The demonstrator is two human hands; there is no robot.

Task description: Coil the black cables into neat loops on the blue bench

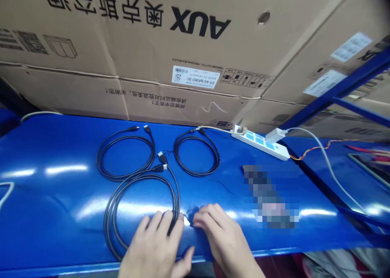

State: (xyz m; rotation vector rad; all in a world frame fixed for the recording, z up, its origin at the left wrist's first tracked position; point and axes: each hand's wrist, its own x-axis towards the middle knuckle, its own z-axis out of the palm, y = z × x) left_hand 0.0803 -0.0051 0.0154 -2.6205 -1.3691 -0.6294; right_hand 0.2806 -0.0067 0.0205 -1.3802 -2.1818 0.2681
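Note:
Three coils of black cable lie on the blue table (55, 213). The nearest coiled cable (107, 217) has two light-tipped plugs at its upper end. My left hand (155, 243) lies over its right side, fingers stretched out and thumb apart, hiding part of the loop. Just right of it, the fingers of my right hand (221, 233) are bent together in a pinch by a thin dark strand (188, 219); what they hold is hidden. Behind is another coiled cable (99, 158), and farther right a third coiled cable (176, 152).
A white power strip (283, 152) with a plugged-in charger (276, 135) lies at the back right. In front of it is a blurred-out dark object (268, 196). A big cardboard box (128, 58) stands behind, and a blue metal frame (317, 107) rises at the right.

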